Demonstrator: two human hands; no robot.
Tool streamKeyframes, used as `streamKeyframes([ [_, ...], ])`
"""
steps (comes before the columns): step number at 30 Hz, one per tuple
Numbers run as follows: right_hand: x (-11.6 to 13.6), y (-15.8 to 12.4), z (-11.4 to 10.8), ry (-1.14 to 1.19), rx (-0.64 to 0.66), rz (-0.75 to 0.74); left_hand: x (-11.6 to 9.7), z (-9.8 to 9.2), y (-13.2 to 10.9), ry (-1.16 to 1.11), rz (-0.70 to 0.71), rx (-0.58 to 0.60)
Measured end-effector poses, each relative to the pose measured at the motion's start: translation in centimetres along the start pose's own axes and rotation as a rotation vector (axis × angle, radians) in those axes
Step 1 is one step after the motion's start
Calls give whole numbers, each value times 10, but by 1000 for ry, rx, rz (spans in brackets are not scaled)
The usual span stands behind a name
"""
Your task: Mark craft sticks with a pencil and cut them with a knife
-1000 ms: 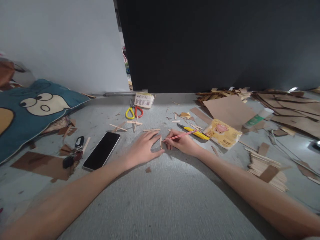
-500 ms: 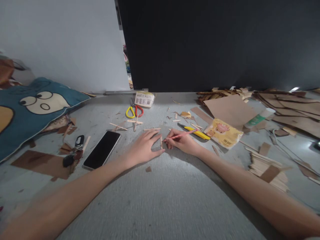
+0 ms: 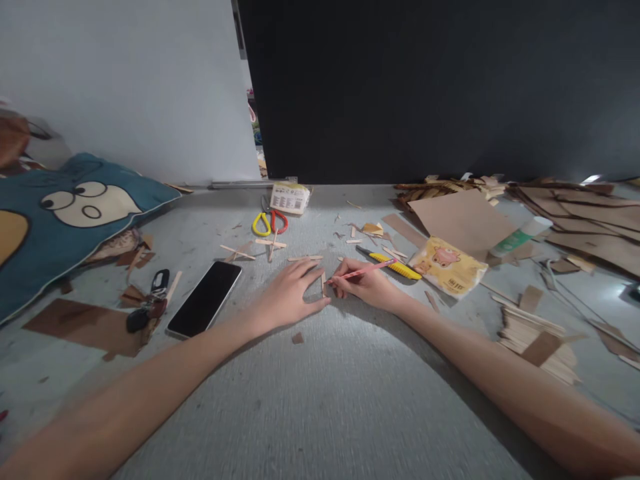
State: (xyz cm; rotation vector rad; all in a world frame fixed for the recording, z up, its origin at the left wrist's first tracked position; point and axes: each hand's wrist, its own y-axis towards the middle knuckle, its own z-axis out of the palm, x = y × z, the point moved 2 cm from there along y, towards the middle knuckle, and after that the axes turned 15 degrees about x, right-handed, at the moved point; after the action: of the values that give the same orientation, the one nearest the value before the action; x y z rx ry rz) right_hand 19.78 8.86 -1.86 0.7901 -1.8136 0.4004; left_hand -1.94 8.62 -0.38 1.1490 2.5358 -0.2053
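On the grey floor (image 3: 350, 373), between both hands, lies a short, flat wooden stick (image 3: 323, 283). The right hand (image 3: 369, 288) has its grip closed around a slim pink pencil (image 3: 365, 271), tip down at the stick. The left hand (image 3: 286, 298) rests palm-down, grip wide, thumb and forefinger bracketing the stick. Both forearms stretch forward. A glossy black phone (image 3: 205, 299) lies further left.

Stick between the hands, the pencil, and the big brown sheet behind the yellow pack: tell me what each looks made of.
The small stick looks like pale unfinished wood: flat, matte, tan. The pink pencil in the right hand is probably painted wood, its coat smooth and slightly shiny. The brown sheet seems cardboard: matte, stiff, flat, straight cut edges.
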Motion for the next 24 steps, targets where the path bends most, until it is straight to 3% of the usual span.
streamKeyframes([
  [24,-3,0,1,-13,-23,-5,1,1,1,36,-6,2],
])
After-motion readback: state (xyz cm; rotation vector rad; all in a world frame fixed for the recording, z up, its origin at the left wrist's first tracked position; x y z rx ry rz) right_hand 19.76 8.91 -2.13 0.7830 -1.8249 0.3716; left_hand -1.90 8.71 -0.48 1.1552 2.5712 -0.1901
